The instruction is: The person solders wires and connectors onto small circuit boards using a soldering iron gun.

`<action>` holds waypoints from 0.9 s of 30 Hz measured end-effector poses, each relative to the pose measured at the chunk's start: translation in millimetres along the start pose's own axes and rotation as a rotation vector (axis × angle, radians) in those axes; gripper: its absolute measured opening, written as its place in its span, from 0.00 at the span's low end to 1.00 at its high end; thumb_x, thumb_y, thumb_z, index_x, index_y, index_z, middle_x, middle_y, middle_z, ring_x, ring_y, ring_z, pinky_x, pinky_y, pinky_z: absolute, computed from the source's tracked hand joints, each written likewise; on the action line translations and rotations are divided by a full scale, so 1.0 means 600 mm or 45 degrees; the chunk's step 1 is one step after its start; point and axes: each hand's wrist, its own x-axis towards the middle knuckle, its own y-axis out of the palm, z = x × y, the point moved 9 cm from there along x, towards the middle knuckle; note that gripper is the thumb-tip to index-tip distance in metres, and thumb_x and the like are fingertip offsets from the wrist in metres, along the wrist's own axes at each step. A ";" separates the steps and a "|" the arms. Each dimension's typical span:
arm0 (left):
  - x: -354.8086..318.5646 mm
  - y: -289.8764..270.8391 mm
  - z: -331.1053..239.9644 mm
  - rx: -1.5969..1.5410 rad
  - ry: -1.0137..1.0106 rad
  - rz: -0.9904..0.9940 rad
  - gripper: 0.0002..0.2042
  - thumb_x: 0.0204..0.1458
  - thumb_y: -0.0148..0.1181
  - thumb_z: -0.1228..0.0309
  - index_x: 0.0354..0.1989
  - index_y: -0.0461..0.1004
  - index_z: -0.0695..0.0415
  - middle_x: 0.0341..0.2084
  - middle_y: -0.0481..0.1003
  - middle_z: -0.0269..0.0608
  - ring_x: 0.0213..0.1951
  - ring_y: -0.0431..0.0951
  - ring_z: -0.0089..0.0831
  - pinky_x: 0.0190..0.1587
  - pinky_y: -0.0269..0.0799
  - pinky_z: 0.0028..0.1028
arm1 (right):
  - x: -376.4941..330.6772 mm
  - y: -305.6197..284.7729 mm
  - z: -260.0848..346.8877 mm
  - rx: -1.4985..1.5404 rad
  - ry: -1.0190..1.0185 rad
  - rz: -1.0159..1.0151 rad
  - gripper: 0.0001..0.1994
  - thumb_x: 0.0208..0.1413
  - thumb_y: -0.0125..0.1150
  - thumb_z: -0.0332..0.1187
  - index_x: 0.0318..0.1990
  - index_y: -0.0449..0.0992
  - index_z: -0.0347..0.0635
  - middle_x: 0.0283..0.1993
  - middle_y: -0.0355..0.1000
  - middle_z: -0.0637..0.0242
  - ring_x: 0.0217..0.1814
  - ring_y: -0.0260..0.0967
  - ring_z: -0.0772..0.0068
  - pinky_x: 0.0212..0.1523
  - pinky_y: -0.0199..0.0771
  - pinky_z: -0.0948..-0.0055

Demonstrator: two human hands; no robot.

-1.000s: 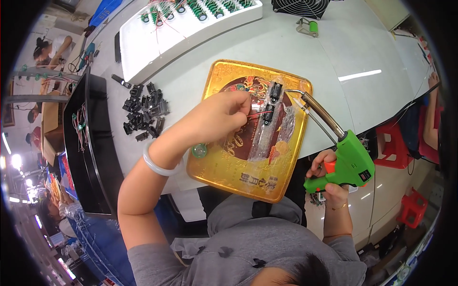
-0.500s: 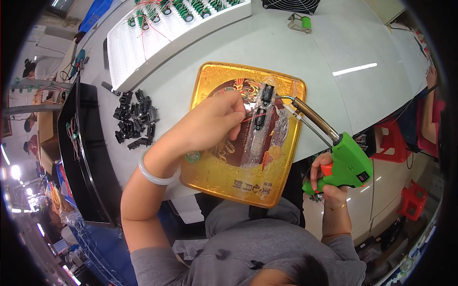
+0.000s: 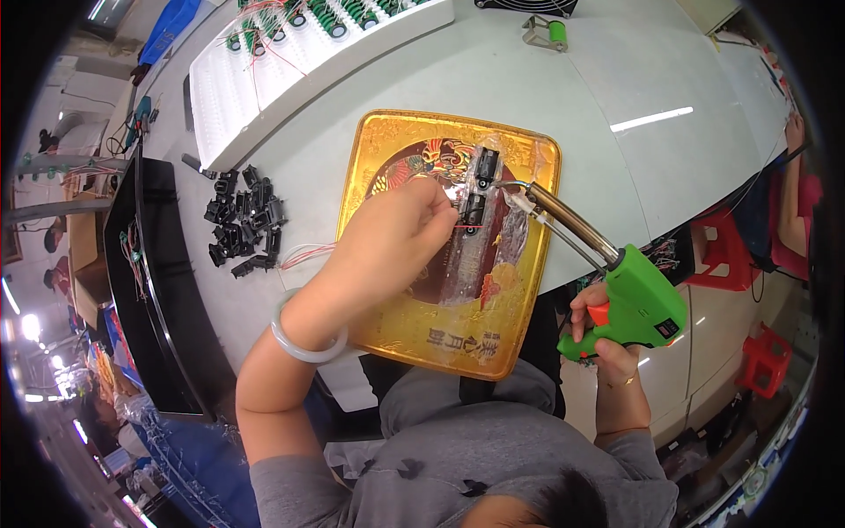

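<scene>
A gold tin lid (image 3: 422,339) carries two small black plastic housings, an upper one (image 3: 485,167) and a lower one (image 3: 473,211), on a strip of clear tape. My left hand (image 3: 396,229) is closed in a pinch beside the lower housing, on a thin red wire (image 3: 467,227) that reaches that housing. My right hand (image 3: 619,363) grips a green soldering gun (image 3: 647,295) by its handle, fingers near the orange trigger. Its bent tip (image 3: 510,184) is close to the housings, near the gap between them; whether it touches is too small to tell.
A pile of black housings (image 3: 246,216) lies left of the lid, near pinkish wires (image 3: 306,253). Behind stands a white foam tray (image 3: 264,101) of green coiled parts. A black bin (image 3: 158,290), a green roll on a stand (image 3: 556,35) and red stools (image 3: 726,251) are around.
My left wrist has turned and shifted, covering a green round part on the lid; wires now show left of it. The iron's tip has moved from the upper housing toward the gap.
</scene>
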 end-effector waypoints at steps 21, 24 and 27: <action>-0.010 0.012 0.021 -0.306 -0.060 0.040 0.09 0.49 0.53 0.70 0.25 0.69 0.64 0.10 0.66 0.40 0.15 0.65 0.25 0.20 0.60 0.25 | -0.006 0.008 -0.003 0.001 0.059 -0.140 0.22 0.38 0.54 0.43 0.35 0.64 0.32 0.27 0.63 0.56 0.24 0.59 0.71 0.22 0.60 0.78; -0.010 0.005 0.017 -0.252 0.009 -0.120 0.08 0.49 0.53 0.70 0.25 0.69 0.63 0.11 0.68 0.41 0.14 0.67 0.28 0.20 0.61 0.27 | -0.003 0.012 -0.003 0.024 0.042 -0.127 0.20 0.38 0.54 0.42 0.33 0.64 0.32 0.25 0.62 0.57 0.23 0.58 0.71 0.21 0.59 0.79; -0.011 0.004 0.002 -0.138 0.093 -0.193 0.07 0.52 0.50 0.73 0.25 0.66 0.63 0.11 0.62 0.26 0.15 0.57 0.12 0.16 0.52 0.17 | -0.004 0.011 -0.004 0.021 0.031 -0.120 0.19 0.38 0.53 0.42 0.31 0.64 0.33 0.23 0.62 0.58 0.22 0.57 0.72 0.21 0.58 0.80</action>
